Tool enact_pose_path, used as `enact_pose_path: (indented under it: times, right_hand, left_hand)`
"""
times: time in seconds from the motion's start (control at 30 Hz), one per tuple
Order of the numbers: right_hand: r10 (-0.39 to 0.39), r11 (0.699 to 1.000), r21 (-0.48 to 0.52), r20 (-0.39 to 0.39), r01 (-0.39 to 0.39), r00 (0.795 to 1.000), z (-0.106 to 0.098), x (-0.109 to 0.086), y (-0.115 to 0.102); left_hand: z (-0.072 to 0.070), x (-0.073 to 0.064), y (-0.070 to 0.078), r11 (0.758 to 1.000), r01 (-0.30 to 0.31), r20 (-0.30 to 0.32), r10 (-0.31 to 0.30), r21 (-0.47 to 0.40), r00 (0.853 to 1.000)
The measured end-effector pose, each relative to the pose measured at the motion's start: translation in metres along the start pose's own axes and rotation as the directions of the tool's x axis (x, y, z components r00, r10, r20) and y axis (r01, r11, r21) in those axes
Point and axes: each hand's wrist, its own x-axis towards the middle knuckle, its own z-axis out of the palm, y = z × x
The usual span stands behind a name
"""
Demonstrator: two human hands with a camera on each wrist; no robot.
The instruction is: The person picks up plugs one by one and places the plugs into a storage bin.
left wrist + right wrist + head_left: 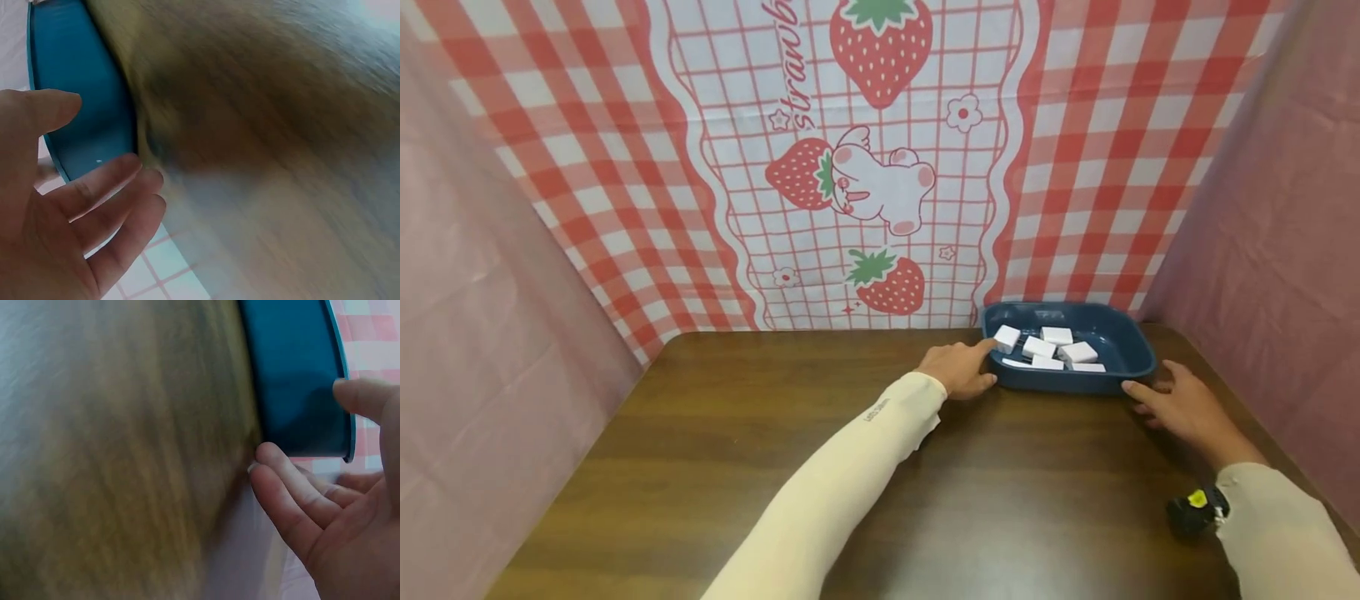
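A blue rectangular tray (1060, 382) stands at the back right of the table, holding several small white blocks (1078, 352); their exact kind cannot be told. At the tray's left end is my left hand (958, 369), index finger at the rim and thumb by the front corner. In the left wrist view, the thumb (59, 109) overlaps the blue wall and the other fingers are spread and slightly bent. My right hand (1183, 404) is at the front right corner. The right wrist view shows its thumb (359, 397) at the rim and its fingers loosely extended beside the wall.
The brown wooden table (760, 433) extends to the left and front. Behind it hangs a red-and-white checked strawberry cloth (887, 192), close behind the tray. Pink curtains (1270, 250) close off both sides. A black device (1195, 512) is at the right wrist.
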Motion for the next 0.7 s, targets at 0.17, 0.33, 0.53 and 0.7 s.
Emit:
enact_pose_path:
  times: [0.17, 0.33, 0.53, 0.7]
  right_hand:
    - [0.012, 0.999, -0.044, 0.029, -0.011, 1.000, -0.001, -0.005, 0.000]
    - [-0.042, 0.989, -0.139, 0.094, 0.055, 0.995, 0.004, -0.008, -0.011]
    - [-0.081, 0.980, -0.173, 0.124, 0.102, 0.989, 0.019, -0.010, -0.025]
    - [-0.119, 0.976, -0.164, 0.161, 0.146, 0.980, 0.035, -0.008, -0.036]
  left_hand:
    - [-0.007, -0.007, -0.005, 1.000, 0.004, -0.012, -0.004, 0.005, 1.000]
    - [-0.012, -0.013, -0.011, 1.000, 0.025, -0.029, -0.024, 0.018, 0.999]
    - [-0.009, -0.023, -0.019, 0.999, 0.014, -0.006, -0.014, 0.048, 1.000]
    - [-0.004, -0.035, -0.027, 0.998, -0.017, 0.017, 0.016, 0.066, 1.000]
